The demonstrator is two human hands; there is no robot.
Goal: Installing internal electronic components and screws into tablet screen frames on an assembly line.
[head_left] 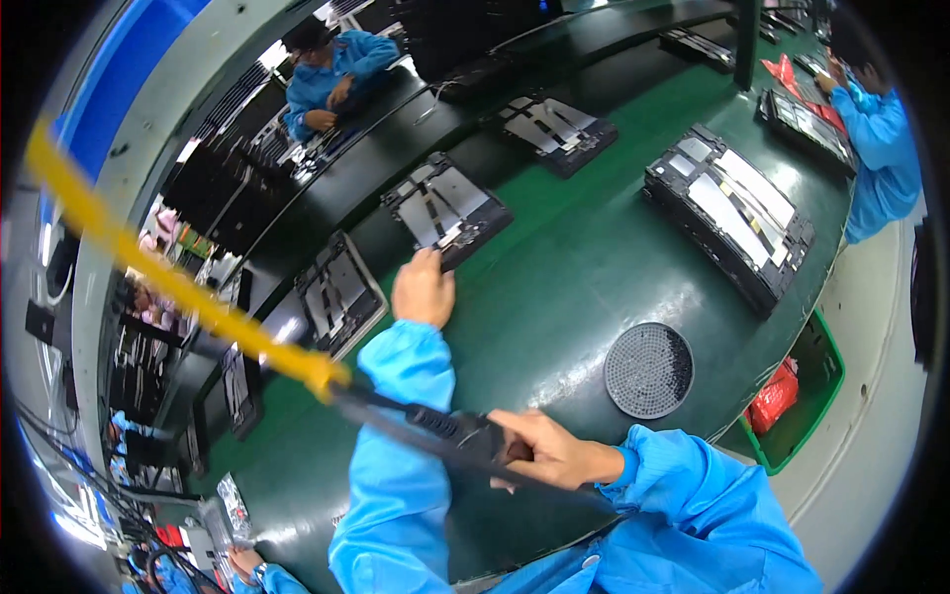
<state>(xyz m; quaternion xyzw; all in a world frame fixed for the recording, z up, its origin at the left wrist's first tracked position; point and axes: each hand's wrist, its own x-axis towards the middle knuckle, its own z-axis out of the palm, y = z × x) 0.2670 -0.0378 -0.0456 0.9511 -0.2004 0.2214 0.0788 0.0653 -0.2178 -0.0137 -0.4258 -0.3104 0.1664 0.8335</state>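
Note:
My left hand [424,289] reaches forward with its fingers at the near edge of an opened tablet-like device [445,203], whose silvery battery cells and dark frame face up. Whether the fingers grip that edge is hard to make out. Close to my body, my right hand [549,450] is closed around a black powered hand tool [435,424] that joins a yellow coiled cord [198,302]. The tool's kind and its tip do not show clearly. A round grey perforated screw tray [633,371], with small dark pieces along its right side, lies right of my hands.
A stack of opened devices [732,213] stands at the right. More devices [559,134] [341,292] lie along the green belt. A green bin [829,391] with a red bag [774,398] sits beyond the right table edge. Co-workers in blue sit across [341,74], at right [876,148] and lower left.

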